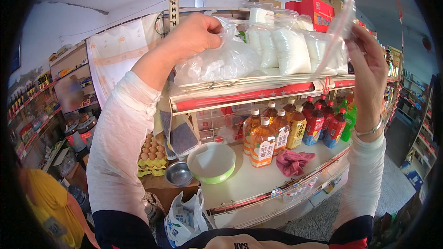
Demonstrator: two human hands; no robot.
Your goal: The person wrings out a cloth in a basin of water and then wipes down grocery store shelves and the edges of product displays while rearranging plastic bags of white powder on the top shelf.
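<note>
My left hand (193,38) pinches the gathered neck of a clear plastic bag (218,62) that rests on the left end of the upper shelf (249,93). Pale contents show through its plastic. At the right, my right hand (368,55) holds up a clear zip-seal bag (335,34) with a reddish strip along its mouth. This bag looks flat and hangs before the shelf. Between the hands stand several zip-seal bags filled with a white substance (292,52), with more bags lying behind them.
On the lower shelf are a green-and-white bowl (211,162), several drink bottles (263,143) and a pink cloth (294,162). Egg trays (152,155) and a metal bowl (179,174) sit left. A white carrier bag (185,214) stands below. A person in yellow (52,200) is at lower left.
</note>
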